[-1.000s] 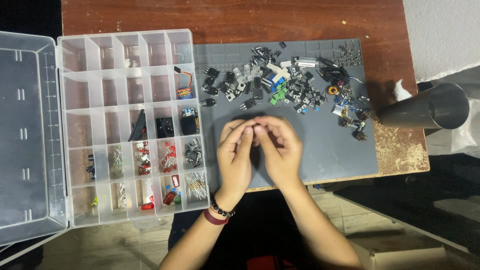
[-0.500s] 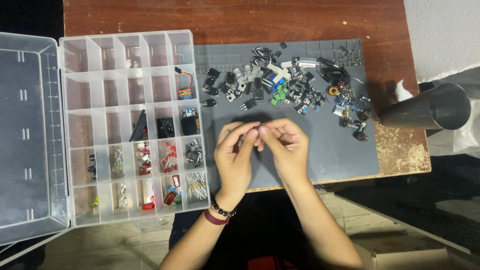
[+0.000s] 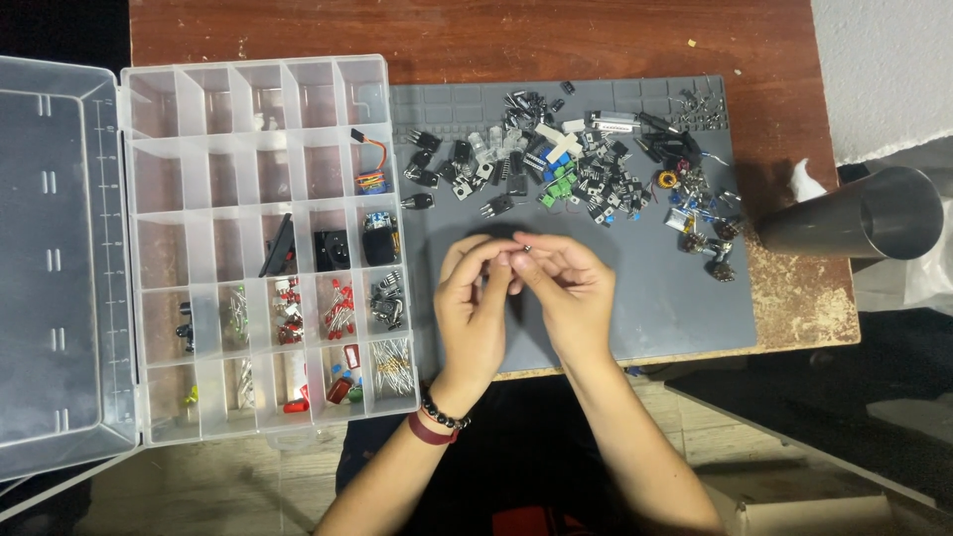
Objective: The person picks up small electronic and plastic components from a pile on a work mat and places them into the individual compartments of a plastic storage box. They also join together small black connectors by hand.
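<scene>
Both hands meet over the flat grey rubber work mat [image 3: 655,308], fingertips drawn together around a tiny dark electronic part [image 3: 526,248] pinched between them. The left hand [image 3: 472,313], with a beaded bracelet [image 3: 442,417] at the wrist, curls its fingers onto the part from one side; the right hand [image 3: 566,298] closes on it from the other. Just left lies an open clear plastic compartment organiser [image 3: 263,248]; beyond the hands sits a scattered heap of small dark components [image 3: 576,164].

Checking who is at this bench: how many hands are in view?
2: left hand and right hand, fingertips together on a tiny part above the grey mat. No others visible.
</scene>
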